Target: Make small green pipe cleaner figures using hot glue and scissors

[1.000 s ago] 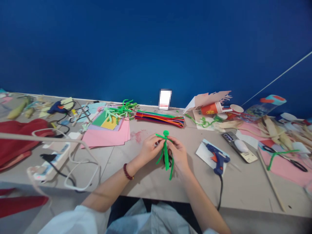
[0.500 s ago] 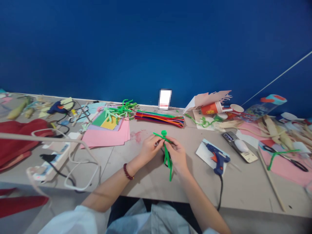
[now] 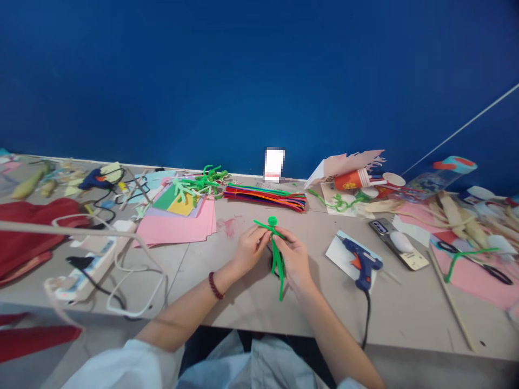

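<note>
A green pipe-cleaner figure with a small looped head and long trailing strands is held over the tabletop in front of me. My left hand, with a dark red bead bracelet on its wrist, pinches the figure's left side near the neck. My right hand grips the strands just below the head from the other side. The fingers hide part of the twist. A dark loop of something shows under the figure, partly hidden.
A bundle of multicoloured pipe cleaners and pink craft paper lie beyond my hands. A blue hot glue gun rests on a card to the right, its black cord hanging over the table edge. A power strip sits at left.
The figure has tilted slightly, its left strand now pointing further left, and my left hand has shifted a little to the left. The strands hang closer together than a second ago.
</note>
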Demonstrator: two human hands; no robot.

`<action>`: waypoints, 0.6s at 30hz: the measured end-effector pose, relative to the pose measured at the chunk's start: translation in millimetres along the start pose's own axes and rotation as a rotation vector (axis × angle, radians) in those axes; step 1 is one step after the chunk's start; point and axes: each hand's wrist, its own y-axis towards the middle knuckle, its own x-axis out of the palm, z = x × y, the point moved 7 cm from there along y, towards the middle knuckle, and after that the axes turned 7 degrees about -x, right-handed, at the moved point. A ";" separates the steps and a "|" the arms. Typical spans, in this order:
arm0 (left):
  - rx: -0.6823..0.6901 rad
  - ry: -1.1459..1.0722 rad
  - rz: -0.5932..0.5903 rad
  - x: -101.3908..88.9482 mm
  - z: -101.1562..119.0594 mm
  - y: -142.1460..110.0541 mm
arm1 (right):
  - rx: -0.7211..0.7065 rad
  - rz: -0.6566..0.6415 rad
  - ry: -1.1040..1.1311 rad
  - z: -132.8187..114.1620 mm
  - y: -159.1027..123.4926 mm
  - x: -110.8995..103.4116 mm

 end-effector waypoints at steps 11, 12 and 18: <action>-0.102 -0.168 -0.007 -5.6 1.2 2.8 | -0.023 -0.038 -0.037 0.9 1.5 -2.3; -0.118 -0.184 -0.006 -5.6 0.8 3.2 | -0.027 -0.039 -0.040 0.2 1.8 -2.2; -0.296 -0.351 -0.040 -0.4 -7.1 5.5 | -0.091 -0.060 -0.111 -9.7 4.4 -1.8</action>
